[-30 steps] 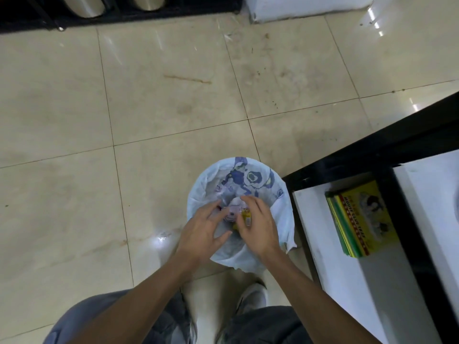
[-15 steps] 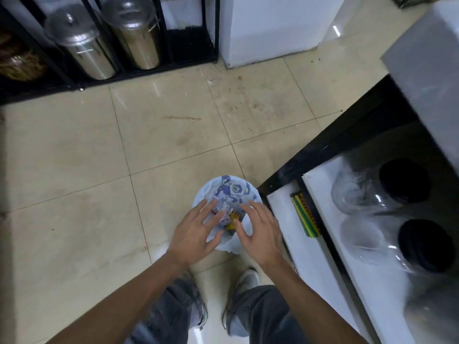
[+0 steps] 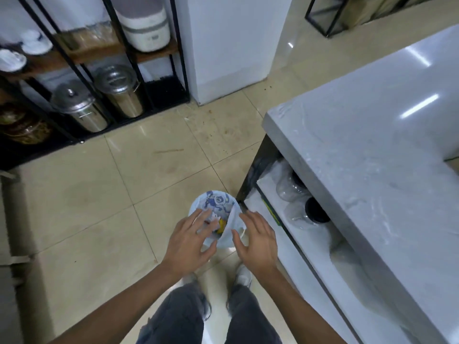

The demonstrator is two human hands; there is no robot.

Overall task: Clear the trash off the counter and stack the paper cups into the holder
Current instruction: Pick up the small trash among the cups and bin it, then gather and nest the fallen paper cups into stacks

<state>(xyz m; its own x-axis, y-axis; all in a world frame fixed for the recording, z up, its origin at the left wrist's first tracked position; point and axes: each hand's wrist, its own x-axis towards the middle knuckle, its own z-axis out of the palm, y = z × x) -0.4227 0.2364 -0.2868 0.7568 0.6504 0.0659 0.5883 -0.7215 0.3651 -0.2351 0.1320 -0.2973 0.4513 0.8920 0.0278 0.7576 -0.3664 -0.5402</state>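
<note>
Two empty hands hover, fingers spread, over a small bin on the floor.

The left hand (image 3: 190,243) and right hand (image 3: 258,240) are both wide open, palms down, holding nothing. Between and just beyond them stands a trash bin (image 3: 216,207) lined with a white bag printed in blue; crumpled trash (image 3: 219,223), partly yellow, lies inside it. The bin stands on the tiled floor (image 3: 99,207) just beside the corner of a grey tabletop (image 3: 372,145), seen at right. Clear jars (image 3: 298,209) lie on a shelf under it. Across the floor, two steel canisters (image 3: 99,105) stand in a black rack.
</note>
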